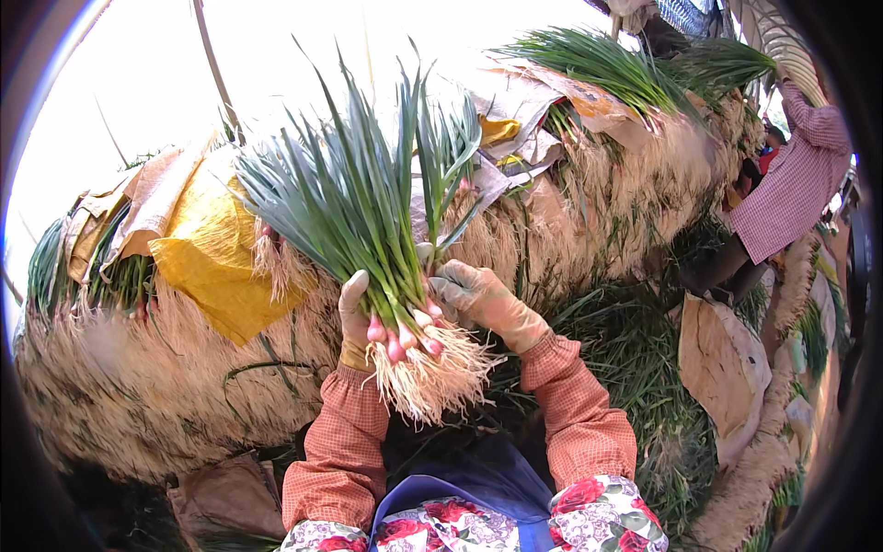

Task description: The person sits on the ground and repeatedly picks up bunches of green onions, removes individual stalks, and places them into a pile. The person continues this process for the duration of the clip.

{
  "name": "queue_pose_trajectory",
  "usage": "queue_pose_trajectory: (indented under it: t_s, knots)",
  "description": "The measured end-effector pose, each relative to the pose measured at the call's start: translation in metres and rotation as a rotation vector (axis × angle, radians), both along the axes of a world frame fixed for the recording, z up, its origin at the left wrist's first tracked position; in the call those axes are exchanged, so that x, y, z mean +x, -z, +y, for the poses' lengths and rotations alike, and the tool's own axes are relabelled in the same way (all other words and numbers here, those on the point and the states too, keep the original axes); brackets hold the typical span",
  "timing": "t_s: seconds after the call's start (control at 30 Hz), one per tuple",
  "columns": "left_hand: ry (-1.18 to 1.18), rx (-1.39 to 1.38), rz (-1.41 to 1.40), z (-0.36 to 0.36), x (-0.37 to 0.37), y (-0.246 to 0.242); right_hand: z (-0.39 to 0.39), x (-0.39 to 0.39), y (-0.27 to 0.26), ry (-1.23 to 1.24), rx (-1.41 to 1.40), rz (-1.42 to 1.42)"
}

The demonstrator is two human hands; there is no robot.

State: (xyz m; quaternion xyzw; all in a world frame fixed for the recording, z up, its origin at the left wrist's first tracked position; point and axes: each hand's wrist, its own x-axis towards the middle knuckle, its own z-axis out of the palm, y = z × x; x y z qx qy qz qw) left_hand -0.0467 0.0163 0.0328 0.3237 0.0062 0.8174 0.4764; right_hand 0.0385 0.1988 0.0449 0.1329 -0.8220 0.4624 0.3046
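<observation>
In the head view, my left hand (354,319), in a pale stained glove, grips a bunch of green onions (386,276) with pink bulbs, long green leaves and pale roots. The bunch is held up before me, roots towards me, its leaves pointing away. On the bunch's right side, near the bulbs, is my right hand (469,297), also gloved, its fingers bent around a few stalks; the fingertips are partly hidden. Behind the bunch lies a long heap of similar onions (227,386), their roots facing me.
Yellow sacking (221,269) and pale sheets cover parts of the heap. More bunches (600,69) lie on top at the right. A person in a checked shirt (793,165) holds leaves at the far right. Loose green leaves (648,359) and brown sacking (724,372) lie at right.
</observation>
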Motion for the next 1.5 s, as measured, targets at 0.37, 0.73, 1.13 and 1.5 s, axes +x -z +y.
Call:
queue_pose_trajectory:
  t_s: [0.37, 0.73, 1.13, 1.5]
  knots:
    - [-0.240, -0.089, -0.097, 0.000, 0.016, -0.006, -0.008, -0.016, -0.021, -0.338, -0.502, -0.334]
    - [0.032, -0.306, -0.057, -0.012, 0.008, 0.008, -0.003, -0.031, -0.030, 0.257, -0.248, -0.516]
    - [-0.061, -0.339, -0.117, -0.007, 0.012, 0.004, -0.040, -0.007, -0.011, 0.431, -0.468, -0.136]
    - [-0.232, -0.308, -0.061, -0.013, 0.034, -0.009, 0.036, -0.021, -0.030, 0.025, -1.558, 0.308]
